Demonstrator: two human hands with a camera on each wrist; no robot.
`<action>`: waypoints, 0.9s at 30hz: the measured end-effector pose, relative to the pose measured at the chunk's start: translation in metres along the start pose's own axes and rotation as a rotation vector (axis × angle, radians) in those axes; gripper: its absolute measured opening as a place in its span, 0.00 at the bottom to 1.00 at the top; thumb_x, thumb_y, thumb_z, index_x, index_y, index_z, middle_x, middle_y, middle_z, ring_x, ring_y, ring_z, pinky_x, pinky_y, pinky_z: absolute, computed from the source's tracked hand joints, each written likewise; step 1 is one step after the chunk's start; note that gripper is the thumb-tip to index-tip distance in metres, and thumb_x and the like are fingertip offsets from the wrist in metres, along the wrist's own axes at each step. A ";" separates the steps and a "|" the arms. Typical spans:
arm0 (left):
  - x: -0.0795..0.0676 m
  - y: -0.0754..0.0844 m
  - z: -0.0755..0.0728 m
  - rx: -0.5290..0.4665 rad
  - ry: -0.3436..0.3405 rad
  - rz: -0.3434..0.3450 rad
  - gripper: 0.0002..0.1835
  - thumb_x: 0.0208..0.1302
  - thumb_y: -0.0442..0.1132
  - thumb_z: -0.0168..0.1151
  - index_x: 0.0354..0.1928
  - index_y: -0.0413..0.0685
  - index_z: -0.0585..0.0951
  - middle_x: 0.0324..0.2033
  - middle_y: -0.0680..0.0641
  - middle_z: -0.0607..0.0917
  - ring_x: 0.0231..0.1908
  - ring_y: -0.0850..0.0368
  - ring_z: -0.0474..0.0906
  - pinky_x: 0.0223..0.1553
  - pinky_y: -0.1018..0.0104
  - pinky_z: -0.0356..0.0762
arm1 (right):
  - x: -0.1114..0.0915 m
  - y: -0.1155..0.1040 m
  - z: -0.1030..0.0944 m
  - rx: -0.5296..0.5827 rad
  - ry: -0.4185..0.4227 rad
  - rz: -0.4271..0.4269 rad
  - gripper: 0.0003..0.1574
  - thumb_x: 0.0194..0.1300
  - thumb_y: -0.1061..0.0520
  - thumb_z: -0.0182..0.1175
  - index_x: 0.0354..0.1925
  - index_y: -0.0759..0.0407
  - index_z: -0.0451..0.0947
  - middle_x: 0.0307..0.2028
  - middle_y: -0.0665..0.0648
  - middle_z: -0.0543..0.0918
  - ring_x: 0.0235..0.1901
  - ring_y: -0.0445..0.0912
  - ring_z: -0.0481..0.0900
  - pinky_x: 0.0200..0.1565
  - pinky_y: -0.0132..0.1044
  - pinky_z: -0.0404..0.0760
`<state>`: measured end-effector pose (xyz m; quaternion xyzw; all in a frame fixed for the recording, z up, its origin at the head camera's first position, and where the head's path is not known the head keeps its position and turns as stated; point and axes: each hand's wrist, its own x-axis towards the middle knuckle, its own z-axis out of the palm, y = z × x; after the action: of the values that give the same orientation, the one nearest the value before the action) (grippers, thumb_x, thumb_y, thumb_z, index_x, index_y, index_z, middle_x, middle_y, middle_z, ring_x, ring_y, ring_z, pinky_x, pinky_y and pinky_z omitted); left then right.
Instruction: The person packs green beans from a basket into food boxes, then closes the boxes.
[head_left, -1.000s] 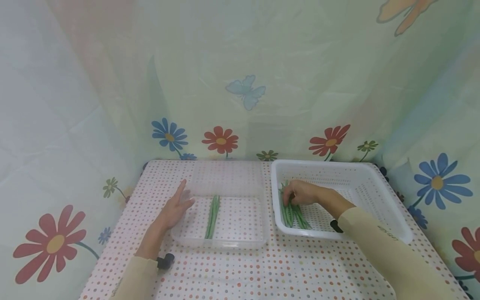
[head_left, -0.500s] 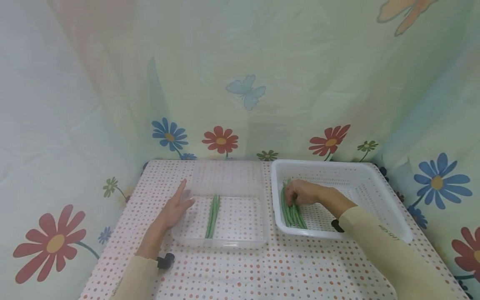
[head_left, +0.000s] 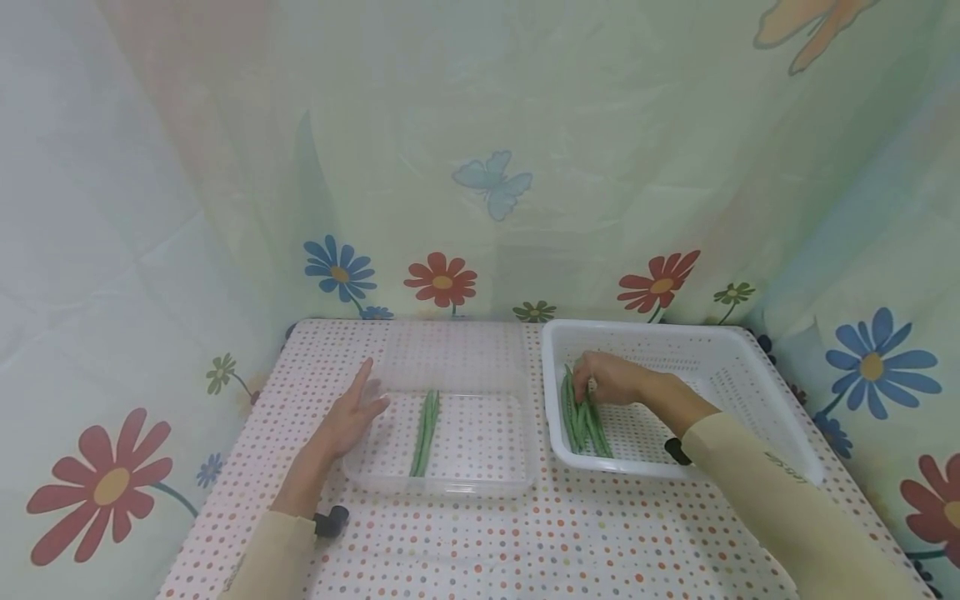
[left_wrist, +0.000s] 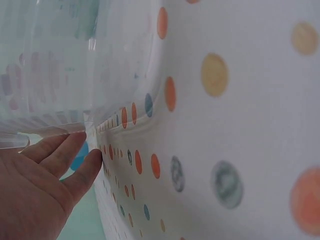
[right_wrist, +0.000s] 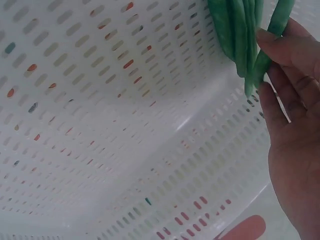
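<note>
My right hand (head_left: pixel 609 379) is inside the white perforated basket (head_left: pixel 552 408), over a loose bundle of long green beans (head_left: pixel 579 427) along its left side. In the right wrist view, thumb and fingers pinch one green bean (right_wrist: pixel 276 24) beside the others. A clear plastic container (head_left: pixel 480 486) stands left of the basket, with a few green beans (head_left: pixel 425 433) lying lengthwise in it. My left hand (head_left: pixel 347 423) lies at the container's left side, fingers extended. Up close, its fingertips are right by the clear wall; whether they press it cannot be told.
The container's clear lid (head_left: pixel 455 354) lies folded back behind it. A dotted cloth (head_left: pixel 480 550) covers the table, which ends against a flower-printed curtain (head_left: pixel 480 250). The basket's raised rim surrounds the right hand's space.
My right hand has shifted slightly up and back over the beans, and the bundle in the basket has been rearranged a little. The left hand and the container have stayed put.
</note>
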<state>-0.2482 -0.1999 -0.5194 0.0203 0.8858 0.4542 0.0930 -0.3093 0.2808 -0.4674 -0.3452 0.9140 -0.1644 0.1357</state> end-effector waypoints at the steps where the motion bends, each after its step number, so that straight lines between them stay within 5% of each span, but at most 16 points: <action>1: 0.000 0.000 0.000 -0.001 0.000 0.001 0.45 0.78 0.57 0.54 0.84 0.71 0.38 0.82 0.41 0.58 0.81 0.37 0.52 0.80 0.32 0.43 | 0.000 -0.001 -0.001 0.005 0.003 -0.001 0.22 0.49 0.77 0.67 0.30 0.51 0.91 0.37 0.46 0.88 0.44 0.44 0.82 0.58 0.55 0.83; 8: 0.000 0.000 0.000 -0.002 0.000 -0.004 0.44 0.79 0.55 0.53 0.84 0.73 0.38 0.82 0.42 0.58 0.81 0.37 0.51 0.79 0.32 0.43 | 0.001 -0.007 -0.009 0.037 0.034 -0.058 0.16 0.57 0.74 0.69 0.33 0.54 0.92 0.37 0.48 0.90 0.44 0.45 0.85 0.58 0.56 0.85; 15: 0.000 0.000 0.001 0.001 0.007 -0.007 0.44 0.79 0.55 0.53 0.85 0.70 0.39 0.82 0.42 0.58 0.82 0.38 0.49 0.80 0.32 0.42 | 0.000 -0.014 -0.017 0.030 0.059 -0.095 0.17 0.59 0.73 0.69 0.32 0.51 0.92 0.43 0.52 0.91 0.57 0.59 0.85 0.65 0.63 0.79; 27: 0.000 0.000 0.002 0.006 0.007 -0.018 0.43 0.79 0.55 0.52 0.84 0.73 0.38 0.82 0.43 0.56 0.82 0.38 0.46 0.79 0.32 0.41 | -0.005 -0.028 -0.040 0.017 0.115 -0.111 0.15 0.60 0.72 0.71 0.34 0.53 0.92 0.41 0.48 0.89 0.46 0.47 0.84 0.53 0.48 0.88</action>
<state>-0.2482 -0.1988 -0.5206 0.0110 0.8876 0.4509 0.0940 -0.3034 0.2726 -0.4192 -0.3843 0.8983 -0.1991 0.0764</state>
